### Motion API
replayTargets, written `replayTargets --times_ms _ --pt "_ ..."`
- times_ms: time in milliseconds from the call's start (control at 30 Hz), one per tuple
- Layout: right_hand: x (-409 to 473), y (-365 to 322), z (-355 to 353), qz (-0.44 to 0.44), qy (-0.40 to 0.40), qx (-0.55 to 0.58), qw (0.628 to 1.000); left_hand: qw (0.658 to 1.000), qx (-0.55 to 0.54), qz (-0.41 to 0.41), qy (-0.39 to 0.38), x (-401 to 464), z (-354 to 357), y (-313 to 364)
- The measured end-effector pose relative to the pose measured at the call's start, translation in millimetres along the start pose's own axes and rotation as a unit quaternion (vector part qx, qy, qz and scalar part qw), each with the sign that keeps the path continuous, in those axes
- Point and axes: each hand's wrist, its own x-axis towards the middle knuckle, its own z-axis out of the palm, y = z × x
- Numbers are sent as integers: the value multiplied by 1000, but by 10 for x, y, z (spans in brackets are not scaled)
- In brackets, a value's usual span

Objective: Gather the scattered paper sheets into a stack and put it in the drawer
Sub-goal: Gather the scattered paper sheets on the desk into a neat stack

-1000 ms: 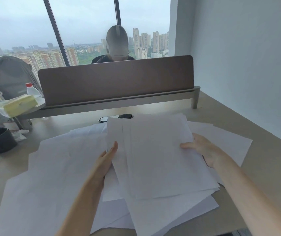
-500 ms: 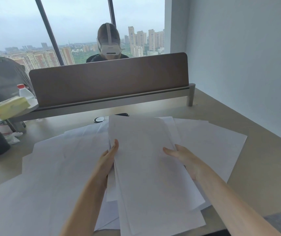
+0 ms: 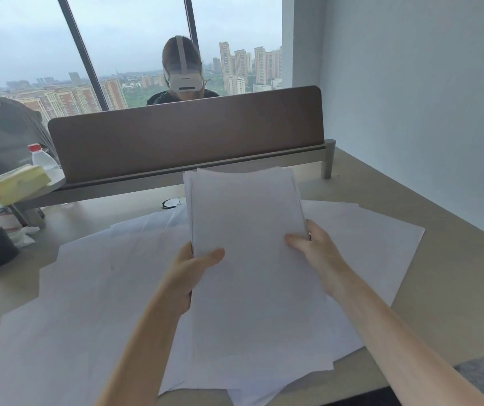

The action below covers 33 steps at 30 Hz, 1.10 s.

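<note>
Squaring a partial stack (image 3: 246, 230) of white sheets between 2 hands, raised and tilted above the tabletop (image 3: 410, 189). Best done by keeping light, even pressure on both long edges, dropping the lower edge onto the tabletop to tap the sheets flush, then laying the bundle down and sweeping in the rest. Left hand (image 3: 188, 271) at the stack's left edge, thumb lying across the front face, fingers wrapped behind and out of sight, so clamped on the paper. Right hand (image 3: 314, 247) at the right edge, thumb pressed flat on the front, fingers curled round the back, also gripping. Both forearms reaching forward and slightly inward, wrists roughly level. Top edges of the held sheets slightly fanned, not yet flush. Many loose sheets (image 3: 94, 288) spread flat on the tabletop beneath and to both sides, overlapping, some hanging past the near edge. Probably well under half gathered, though sheet count hard to judge from white on white. No drawer in view. Risk worth minding: loose grip letting inner sheets slide out downward.
</note>
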Motion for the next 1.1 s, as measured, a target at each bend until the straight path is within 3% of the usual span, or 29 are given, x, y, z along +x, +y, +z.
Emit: replayTargets --times_ms 200,367,500,900,1100 --pt "-132 -422 58 -179 17 -14 984 981 15 169 93 -51 97 286" --pt "-197 -715 61 -290 28 -44 956 969 -36 226 89 -145 106 434" --pt "-224 -801 54 -283 13 -1 959 971 -51 226 50 -182 99 432" --pt "-180 -391 143 -179 -41 39 982 989 -51 121 67 -115 112 133" --pt "-177 -552 147 -222 -31 14 975 981 -56 172 73 -62 82 276"
